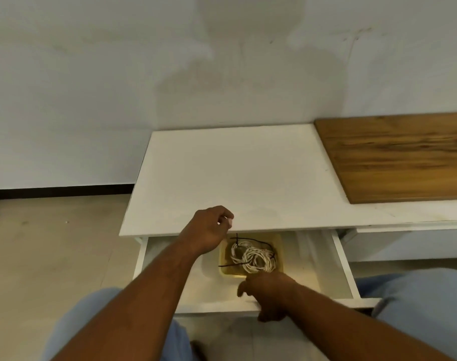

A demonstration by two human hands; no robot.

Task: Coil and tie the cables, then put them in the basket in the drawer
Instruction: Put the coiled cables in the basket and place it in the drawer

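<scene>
Head camera: we look down at a white desk (pixel 248 173) with its drawer (pixel 313 269) pulled out at lower centre of the frame. Inside it, a yellow basket (pixel 232 275) holds the coiled white cables (pixel 256 259), bound with black ties (pixel 258 241). Our left hand (pixel 209 230) hovers over the desk's front edge with fingers curled in; we cannot tell if it pinches anything. Our right hand (pixel 270 293) grips the drawer's front lip. A wooden board (pixel 404 157) lies at the right.

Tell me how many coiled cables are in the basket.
2, both in the basket in the drawer: left coil toward the back, right coil overlapping it nearer the front. Others may hide underneath.
</scene>
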